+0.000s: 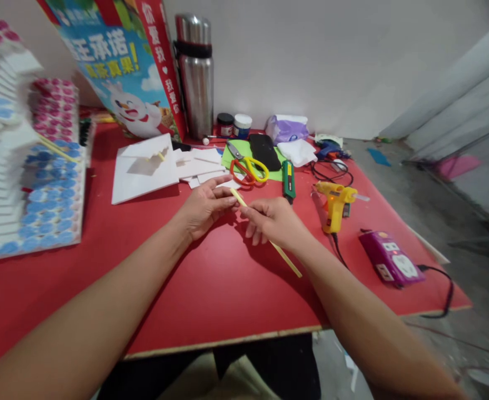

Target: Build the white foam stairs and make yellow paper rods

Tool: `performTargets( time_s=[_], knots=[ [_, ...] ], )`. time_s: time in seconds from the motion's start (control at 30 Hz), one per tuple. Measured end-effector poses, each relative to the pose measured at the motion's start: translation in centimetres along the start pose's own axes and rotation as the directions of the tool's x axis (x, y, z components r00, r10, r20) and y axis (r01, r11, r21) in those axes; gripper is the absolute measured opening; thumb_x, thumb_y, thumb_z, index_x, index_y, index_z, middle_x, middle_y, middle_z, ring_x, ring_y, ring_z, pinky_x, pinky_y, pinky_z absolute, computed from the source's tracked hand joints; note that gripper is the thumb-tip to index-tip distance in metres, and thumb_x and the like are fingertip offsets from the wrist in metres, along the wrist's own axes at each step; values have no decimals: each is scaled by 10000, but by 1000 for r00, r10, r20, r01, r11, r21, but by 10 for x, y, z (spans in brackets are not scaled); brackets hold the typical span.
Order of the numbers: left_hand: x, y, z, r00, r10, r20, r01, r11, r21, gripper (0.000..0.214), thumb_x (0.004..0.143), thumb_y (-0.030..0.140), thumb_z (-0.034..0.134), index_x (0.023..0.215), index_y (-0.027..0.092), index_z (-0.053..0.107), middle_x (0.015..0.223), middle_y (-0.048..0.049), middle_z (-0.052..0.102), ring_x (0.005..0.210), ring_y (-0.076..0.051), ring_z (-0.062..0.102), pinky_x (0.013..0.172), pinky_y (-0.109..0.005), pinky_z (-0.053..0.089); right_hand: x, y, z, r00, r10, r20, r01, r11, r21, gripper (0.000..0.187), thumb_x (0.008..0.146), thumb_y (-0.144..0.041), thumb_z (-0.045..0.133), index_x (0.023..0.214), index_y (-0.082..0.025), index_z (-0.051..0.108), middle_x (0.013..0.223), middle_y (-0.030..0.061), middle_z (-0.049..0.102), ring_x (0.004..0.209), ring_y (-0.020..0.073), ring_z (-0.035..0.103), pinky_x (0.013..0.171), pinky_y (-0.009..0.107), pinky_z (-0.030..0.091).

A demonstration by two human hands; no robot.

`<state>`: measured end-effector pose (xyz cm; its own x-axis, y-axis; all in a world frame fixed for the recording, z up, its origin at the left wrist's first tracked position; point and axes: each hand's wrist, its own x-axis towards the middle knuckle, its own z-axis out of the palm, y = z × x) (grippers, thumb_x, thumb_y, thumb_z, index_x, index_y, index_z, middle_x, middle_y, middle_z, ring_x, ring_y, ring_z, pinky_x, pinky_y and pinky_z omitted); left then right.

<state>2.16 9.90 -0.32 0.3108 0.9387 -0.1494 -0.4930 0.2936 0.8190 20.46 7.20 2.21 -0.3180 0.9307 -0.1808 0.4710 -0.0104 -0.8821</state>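
Observation:
A thin, pale yellow strip (287,260) runs slantwise between my hands, over the red table. My right hand (273,221) is closed around it, with the long end sticking out below the palm toward the front edge. At the strip's upper end, my left hand (209,206) pinches it between thumb and fingertips, while another finger stretches out beyond. Just past the hands lie scissors (250,171) with red and yellow handles and a green utility knife (288,180). A white board (144,175) with a small yellowish piece on it lies left of them.
A yellow glue gun (335,205) stands at right near a purple power box (390,258) with cables. White pieces with blue and pink circles (53,194) are stacked at left. Behind are a steel flask (196,83), a printed box (136,72), paint jars (242,126) and a black phone (265,151).

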Motion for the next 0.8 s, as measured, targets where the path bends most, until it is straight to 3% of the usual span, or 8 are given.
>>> performTargets(
  time_s=[0.17,0.4,0.6,0.8],
  knots=[
    [0,1,2,1000,15,3,-15,1000,-3,634,712,-14,757,1295,112,540,803,7,704,701,-131,698,734,-270,575,0,0,0,1000,28,15,-28,999,38,321,979,-406,576,781,-161,639,567,34,709,410,152,661,362,205,477],
    [-2,0,5,999,-46,7,46,999,0,587,733,-13,746,1258,115,516,929,-95,764,745,-181,739,749,-331,592,1,4,-1,994,-86,-68,77,989,-123,353,970,-381,597,701,-156,645,541,14,689,383,103,624,400,171,440],
    [-1,-1,0,999,-18,-32,17,1000,-16,563,731,-19,728,1246,134,558,882,-25,712,730,-159,713,730,-332,594,2,5,-1,997,-47,-64,38,990,-136,368,976,-393,589,709,-153,667,537,24,690,388,108,626,402,180,437],
    [1,-1,-1,998,-4,-56,2,1000,-24,558,721,-33,720,1238,124,580,879,-16,685,724,-143,691,717,-318,589,1,4,0,998,-34,-51,28,993,-116,387,982,-379,571,669,-159,629,537,27,693,382,113,627,383,180,437]
  ],
)
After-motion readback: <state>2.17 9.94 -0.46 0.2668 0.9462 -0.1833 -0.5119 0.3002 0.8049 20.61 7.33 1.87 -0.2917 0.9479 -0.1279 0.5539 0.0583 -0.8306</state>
